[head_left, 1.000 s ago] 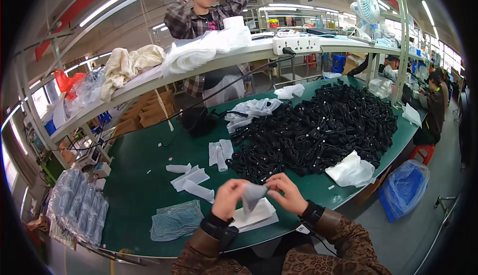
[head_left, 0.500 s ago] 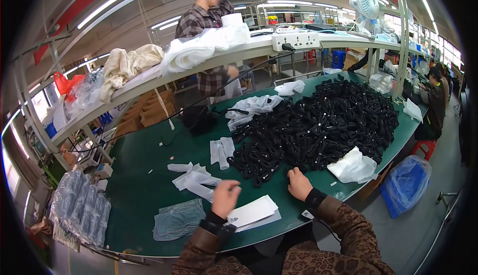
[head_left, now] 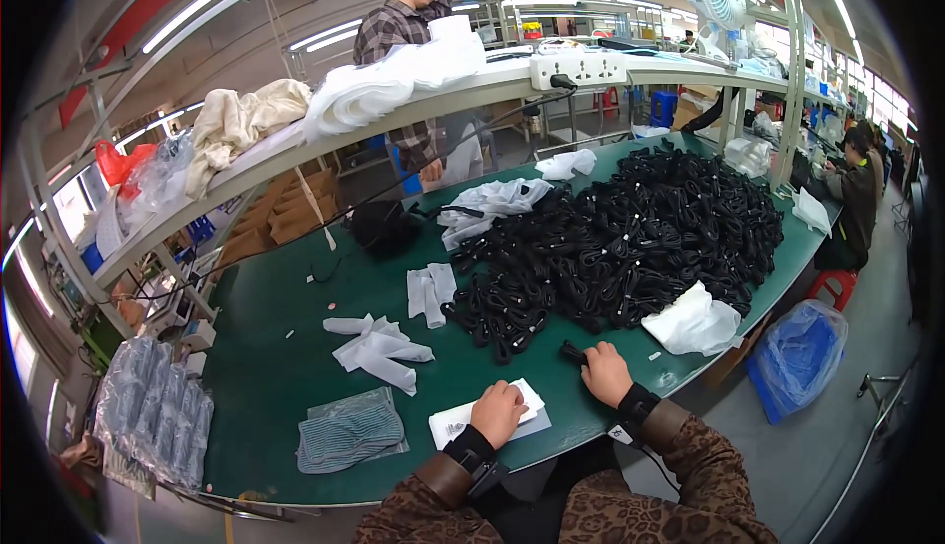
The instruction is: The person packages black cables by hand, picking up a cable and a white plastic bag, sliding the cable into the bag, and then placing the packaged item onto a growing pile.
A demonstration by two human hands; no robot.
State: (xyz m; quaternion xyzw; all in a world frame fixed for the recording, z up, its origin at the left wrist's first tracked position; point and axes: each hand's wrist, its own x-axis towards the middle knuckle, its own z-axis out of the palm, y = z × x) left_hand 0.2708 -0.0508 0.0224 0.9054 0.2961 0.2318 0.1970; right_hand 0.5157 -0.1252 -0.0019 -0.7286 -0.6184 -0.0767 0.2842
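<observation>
A flat stack of white bags or sleeves (head_left: 451, 424) with a small dark print lies near the front edge of the green table (head_left: 266, 347). My left hand (head_left: 498, 414) is over its right end, fingers curled and pinching at the top one. My right hand (head_left: 605, 375), to the right, grips a coiled black cable (head_left: 572, 351) between thumb and fingers; most of the cable is hidden. Beyond both hands spreads a large heap of coiled black cables (head_left: 640, 229). Loose white wrapping pieces (head_left: 379, 352) lie to the left of the heap.
A striped cloth in clear plastic (head_left: 352, 433) lies left of the stack, and bagged grey rolls (head_left: 157, 411) stand at the left edge. Crumpled white wrap (head_left: 692, 320) is at the right. A shelf (head_left: 389, 116) crosses above the table; a person (head_left: 404, 52) stands behind it.
My left hand has moved right and down onto the white stack. My right hand has drawn back slightly from the heap with a coiled cable. The person behind has lowered one hand.
</observation>
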